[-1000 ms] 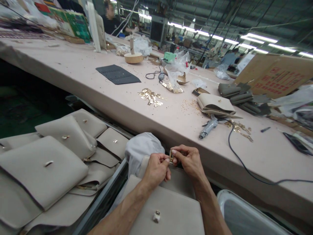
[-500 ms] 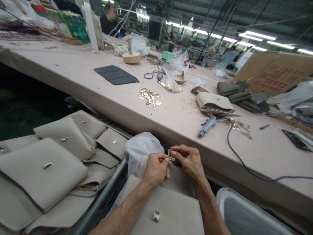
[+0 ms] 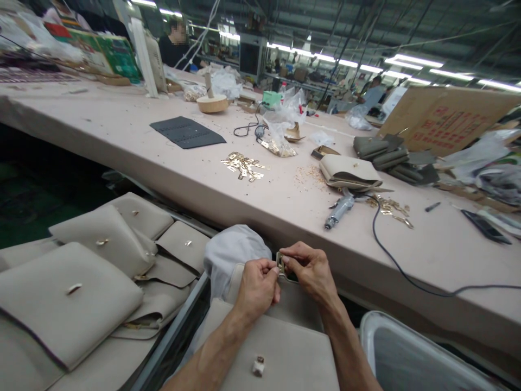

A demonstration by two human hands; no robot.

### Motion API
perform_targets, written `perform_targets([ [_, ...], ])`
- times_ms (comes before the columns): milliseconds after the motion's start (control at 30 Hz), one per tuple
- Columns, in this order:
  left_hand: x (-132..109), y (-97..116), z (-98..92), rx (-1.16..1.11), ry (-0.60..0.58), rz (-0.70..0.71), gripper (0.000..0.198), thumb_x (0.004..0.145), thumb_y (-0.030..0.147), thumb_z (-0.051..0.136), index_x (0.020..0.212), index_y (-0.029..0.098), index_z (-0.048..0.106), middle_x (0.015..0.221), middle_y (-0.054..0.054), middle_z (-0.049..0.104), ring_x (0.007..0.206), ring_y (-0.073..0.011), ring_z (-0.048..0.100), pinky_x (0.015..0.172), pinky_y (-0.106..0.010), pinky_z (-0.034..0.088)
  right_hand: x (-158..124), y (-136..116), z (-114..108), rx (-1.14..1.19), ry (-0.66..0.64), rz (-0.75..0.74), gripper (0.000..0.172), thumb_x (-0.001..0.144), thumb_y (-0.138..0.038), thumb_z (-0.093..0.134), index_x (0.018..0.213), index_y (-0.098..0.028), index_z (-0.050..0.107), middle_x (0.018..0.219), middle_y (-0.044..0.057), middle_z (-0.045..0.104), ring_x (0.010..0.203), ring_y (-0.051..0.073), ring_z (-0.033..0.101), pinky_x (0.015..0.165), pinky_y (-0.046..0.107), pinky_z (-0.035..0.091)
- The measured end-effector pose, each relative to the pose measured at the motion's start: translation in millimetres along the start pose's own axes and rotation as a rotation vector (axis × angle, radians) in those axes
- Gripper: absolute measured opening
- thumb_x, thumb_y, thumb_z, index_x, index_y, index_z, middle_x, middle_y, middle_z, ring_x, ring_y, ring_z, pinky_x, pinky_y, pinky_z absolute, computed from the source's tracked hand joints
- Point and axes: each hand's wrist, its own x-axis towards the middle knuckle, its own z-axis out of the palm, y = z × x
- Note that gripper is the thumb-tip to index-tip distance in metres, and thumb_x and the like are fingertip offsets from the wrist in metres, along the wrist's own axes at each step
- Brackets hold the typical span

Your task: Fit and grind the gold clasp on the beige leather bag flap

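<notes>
My left hand (image 3: 255, 287) and my right hand (image 3: 306, 270) meet just below the table's near edge, both pinched on a small gold metal clasp (image 3: 280, 262) at the top edge of a beige bag flap (image 3: 293, 303). The beige bag (image 3: 285, 353) lies in my lap under my forearms, with a small metal lock stud (image 3: 258, 366) on its front. A pale grey cloth (image 3: 234, 255) bulges just left of my left hand.
A stack of beige bags (image 3: 73, 293) with metal fittings lies at my left. On the long pink table (image 3: 163, 157) are loose gold hardware (image 3: 242, 165), an electric screwdriver (image 3: 338, 211) with a black cable, folded beige and grey pieces, a dark panel (image 3: 187, 132). A white bin (image 3: 411, 358) stands lower right.
My hands stay pinched on the clasp with hardly any shift. The view has tipped slightly, so the table contents sit a little further left and the hands a little lower.
</notes>
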Motion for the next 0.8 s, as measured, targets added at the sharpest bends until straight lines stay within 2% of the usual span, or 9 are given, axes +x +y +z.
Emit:
perform_targets([
  [500,-1,0,-1.0,0.017,-0.035,0.023,0.026,0.084,0.04,0.056,0.085,0.016,0.063,0.038,0.002,0.055,0.03,-0.01,0.04,0.037,-0.02,0.028,1,4,-5,0.022,-0.058,-0.011,0.017,0.086,-0.031,0.079,0.097,-0.019,0.085,0.089,0.005,0.07,0.075,0.015,0.065,0.064,0.026,0.05],
  [567,-1,0,-2.0,-0.003,-0.05,0.036,0.026,0.085,0.04,0.056,0.086,0.015,0.064,0.038,0.002,0.054,0.03,-0.0095,0.038,0.038,-0.021,0.027,4,3,-11,0.056,-0.13,0.002,0.019,0.088,-0.033,0.08,0.1,-0.019,0.085,0.087,0.004,0.069,0.074,0.014,0.064,0.066,0.026,0.05],
  [700,-2,1,-3.7,-0.066,-0.115,0.029,0.028,0.083,0.041,0.059,0.087,0.014,0.065,0.037,0.003,0.053,0.03,-0.0083,0.034,0.038,-0.021,0.022,12,1,-25,0.162,-0.374,0.048,0.029,0.093,-0.038,0.078,0.113,-0.018,0.083,0.082,0.002,0.066,0.067,0.011,0.06,0.066,0.026,0.049],
  [800,-2,2,-4.6,-0.098,-0.135,0.021,0.027,0.082,0.04,0.06,0.086,0.014,0.065,0.037,0.003,0.054,0.03,-0.0075,0.034,0.039,-0.021,0.02,17,3,-29,0.263,-0.467,0.093,0.029,0.093,-0.038,0.079,0.111,-0.016,0.081,0.087,0.003,0.068,0.067,0.011,0.06,0.065,0.025,0.049],
])
